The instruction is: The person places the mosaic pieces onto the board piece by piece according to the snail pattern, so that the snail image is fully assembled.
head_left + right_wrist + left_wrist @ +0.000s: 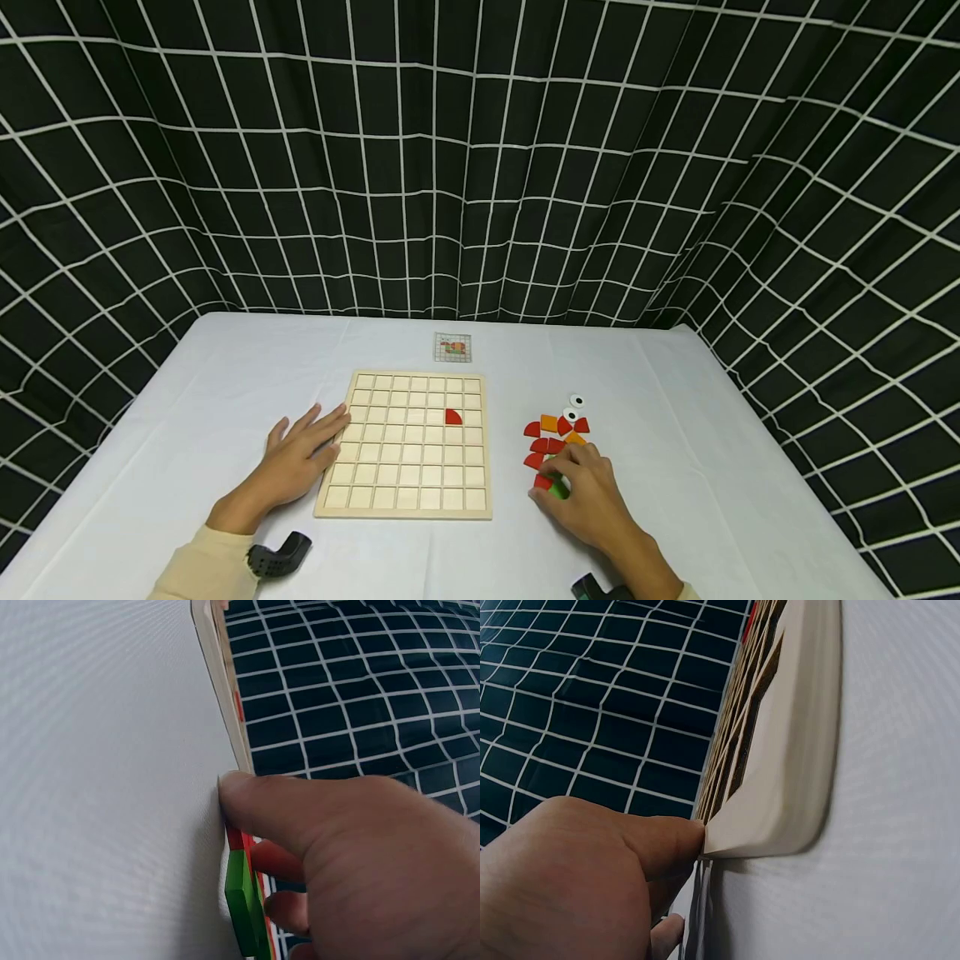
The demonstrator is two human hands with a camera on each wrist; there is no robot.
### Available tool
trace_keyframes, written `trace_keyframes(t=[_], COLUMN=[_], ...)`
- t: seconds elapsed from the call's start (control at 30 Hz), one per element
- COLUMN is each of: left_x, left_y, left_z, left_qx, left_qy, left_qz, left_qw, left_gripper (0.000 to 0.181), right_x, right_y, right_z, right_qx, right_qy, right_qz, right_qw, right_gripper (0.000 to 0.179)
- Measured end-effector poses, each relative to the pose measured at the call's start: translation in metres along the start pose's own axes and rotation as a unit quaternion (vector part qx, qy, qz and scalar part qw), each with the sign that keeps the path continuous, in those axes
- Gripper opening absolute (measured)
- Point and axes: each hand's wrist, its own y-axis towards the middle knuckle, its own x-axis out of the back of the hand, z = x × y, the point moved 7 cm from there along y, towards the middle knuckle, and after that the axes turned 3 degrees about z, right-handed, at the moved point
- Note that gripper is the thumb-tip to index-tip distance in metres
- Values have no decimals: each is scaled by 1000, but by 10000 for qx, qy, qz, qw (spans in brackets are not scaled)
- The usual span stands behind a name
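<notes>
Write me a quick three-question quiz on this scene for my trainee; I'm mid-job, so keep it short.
1. True or false: the right hand is touching the left edge of the grid board.
2. Which piece sits on the board?
A) a green piece
B) a red quarter-circle
C) an orange square
3. How many white eye discs show to the right of the board?

Key:
1. False: the left hand touches that edge; the right is at the loose pieces.
2. B
3. Two
</notes>
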Motion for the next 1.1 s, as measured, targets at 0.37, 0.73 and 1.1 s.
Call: trace_keyframes(t=[0.37,0.73,1.1], left_x=[-1,-1,-1], left_y=[-1,-1,0], left_z=[2,2,2], left_qx=[25,0,-12], left_qy=[-7,-40,-26], left_qz=[1,-26,-37], left_qw=[10000,10000,10000], left_gripper=[44,44,44], right_x=[-6,1,-1], right_y=[2,0,0], right_z=[-2,8,1], right_qx=[-335,712,-62], right_qy=[161,479,-144], right_qz=[443,-294,185], right_qw=[9983,9959,9997], right_gripper=[18,23,23])
